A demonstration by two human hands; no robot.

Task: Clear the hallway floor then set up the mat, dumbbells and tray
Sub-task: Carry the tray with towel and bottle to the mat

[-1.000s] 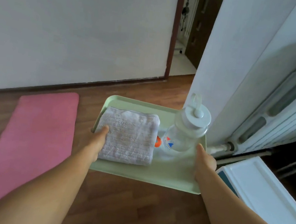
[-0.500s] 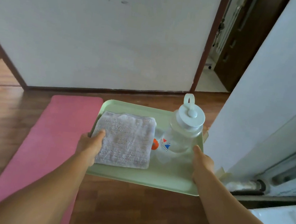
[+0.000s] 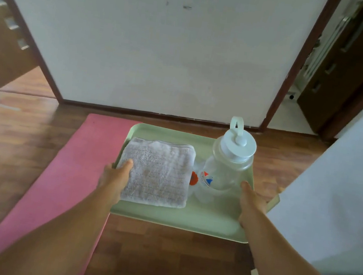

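I carry a pale green tray [image 3: 179, 220] above the wooden floor. My left hand [image 3: 114, 177] grips its left edge, thumb lying on a folded white towel [image 3: 156, 172]. My right hand [image 3: 251, 201] grips the right edge, thumb on top. A clear water bottle [image 3: 227, 166] with a white looped lid stands upright on the right half of the tray, beside the towel. A pink mat [image 3: 61, 181] lies unrolled on the floor to the left, and the tray's left corner overlaps it in view. No dumbbells are in view.
A white wall [image 3: 163, 54] with a dark skirting board faces me. An open doorway [image 3: 295, 106] is at the back right, another opening at the far left. A white panel [image 3: 341, 193] stands close on my right. Wooden floor [image 3: 159, 261] lies below.
My view has swung left. The radiator and the white box on the right have left the frame, and the wall now faces me. Both hands keep the same hold on the tray.
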